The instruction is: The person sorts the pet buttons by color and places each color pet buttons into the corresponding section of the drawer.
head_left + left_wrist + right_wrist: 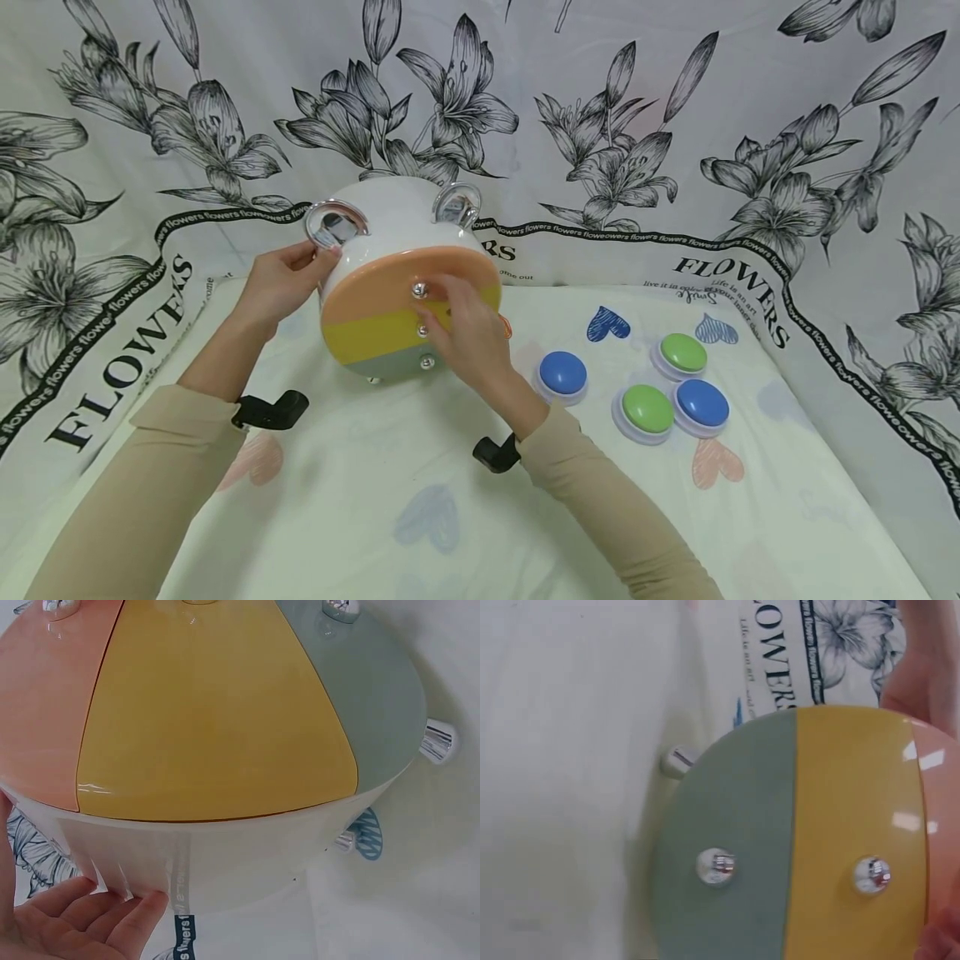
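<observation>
A white lidded container (pixel 382 200) stands tilted on small silver feet, its front face turned to me. The face has an orange panel (pixel 375 287), a yellow panel (pixel 217 712) and a green panel (pixel 735 802), each with a silver knob. Two silver ring handles stick up from its upper side. My left hand (pixel 285 283) grips the left side, thumb at the rim below one ring handle (pixel 335 223); in the left wrist view its fingers lie along the white wall. Thumb and forefinger of my right hand (pixel 472 333) pinch around the orange panel's knob (pixel 419 290).
Right of the container, a blue dome button (pixel 562 372) sits apart from a cluster of two green dome buttons (pixel 648 408) and another blue one (pixel 702 402), all on white bases. The heart-printed cloth (pixel 360 500) covers the table. A flower-printed curtain (pixel 525 183) rises behind.
</observation>
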A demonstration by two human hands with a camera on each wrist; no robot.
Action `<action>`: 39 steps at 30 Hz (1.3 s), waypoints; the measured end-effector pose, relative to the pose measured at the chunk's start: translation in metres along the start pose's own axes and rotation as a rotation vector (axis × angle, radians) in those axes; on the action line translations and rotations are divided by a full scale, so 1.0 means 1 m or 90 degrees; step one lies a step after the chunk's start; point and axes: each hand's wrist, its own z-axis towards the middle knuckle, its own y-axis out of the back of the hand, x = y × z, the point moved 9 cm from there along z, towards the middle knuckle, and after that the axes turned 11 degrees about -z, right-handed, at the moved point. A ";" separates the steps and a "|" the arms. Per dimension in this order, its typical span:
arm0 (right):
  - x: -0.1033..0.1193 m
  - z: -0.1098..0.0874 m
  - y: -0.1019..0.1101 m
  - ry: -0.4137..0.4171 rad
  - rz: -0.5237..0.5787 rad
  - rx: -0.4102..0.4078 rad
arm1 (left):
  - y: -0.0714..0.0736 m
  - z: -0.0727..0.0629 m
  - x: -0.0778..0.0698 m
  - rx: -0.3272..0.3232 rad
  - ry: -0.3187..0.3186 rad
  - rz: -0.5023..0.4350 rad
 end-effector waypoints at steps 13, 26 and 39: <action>-0.018 -0.029 -0.029 -0.044 -0.011 0.033 | 0.000 0.000 0.000 0.001 0.003 0.001; -0.016 -0.035 -0.046 -0.082 0.034 0.050 | 0.000 -0.001 0.000 0.000 0.000 -0.001; -0.007 -0.030 -0.050 -0.114 0.046 0.008 | 0.000 -0.001 0.000 0.000 0.003 -0.001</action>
